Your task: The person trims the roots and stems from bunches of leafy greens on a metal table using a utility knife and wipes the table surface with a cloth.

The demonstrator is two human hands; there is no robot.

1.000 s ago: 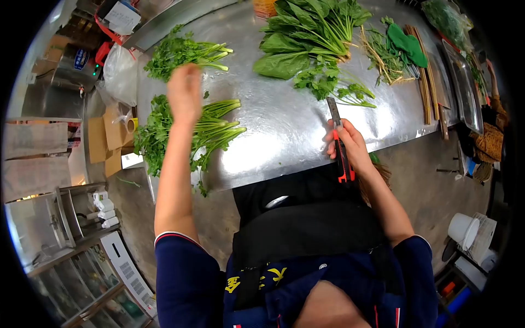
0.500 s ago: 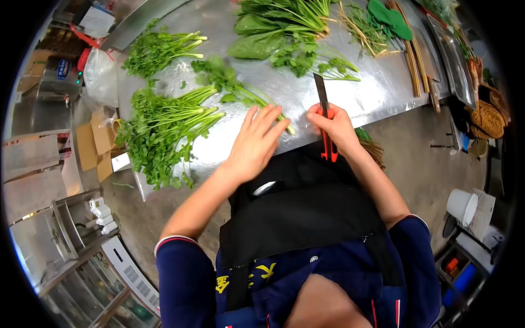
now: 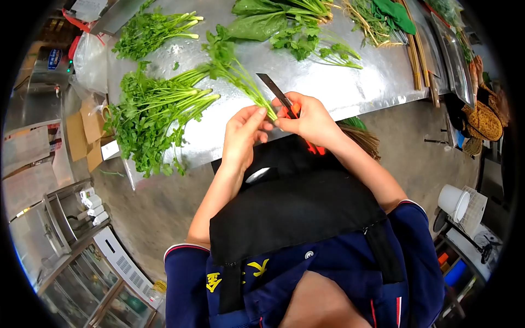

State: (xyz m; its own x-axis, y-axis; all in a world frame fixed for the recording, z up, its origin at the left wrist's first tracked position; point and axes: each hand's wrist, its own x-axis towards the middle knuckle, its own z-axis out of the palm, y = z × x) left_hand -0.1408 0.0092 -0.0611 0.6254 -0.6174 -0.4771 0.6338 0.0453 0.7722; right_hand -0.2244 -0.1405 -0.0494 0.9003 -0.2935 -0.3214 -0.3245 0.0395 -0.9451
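Note:
My left hand (image 3: 244, 130) pinches the base of a leafy celery sprig (image 3: 243, 76), its stalks slanting up and left over the metal table (image 3: 229, 117). In my right hand (image 3: 310, 121) is a knife (image 3: 277, 91) with a dark blade and a red-orange handle. The blade points up and left, just right of the stalks. My right thumb and fingertips meet the cut end of the sprig, close to my left fingers. Left of them lies a large pile of celery (image 3: 156, 106), with a smaller bunch (image 3: 156, 34) behind it.
Broad-leaf greens (image 3: 257, 24) and loose leafy sprigs (image 3: 306, 44) lie at the back. Roots and trimmings (image 3: 369, 24), a green cloth (image 3: 395, 15) and long wooden sticks (image 3: 415, 49) are at the right. A cardboard box (image 3: 85, 128) stands past the left edge.
The celery sprig has been lifted off the table by my left hand, which was lying flat over it. My right hand has moved left with the knife, whose blade now tilts left.

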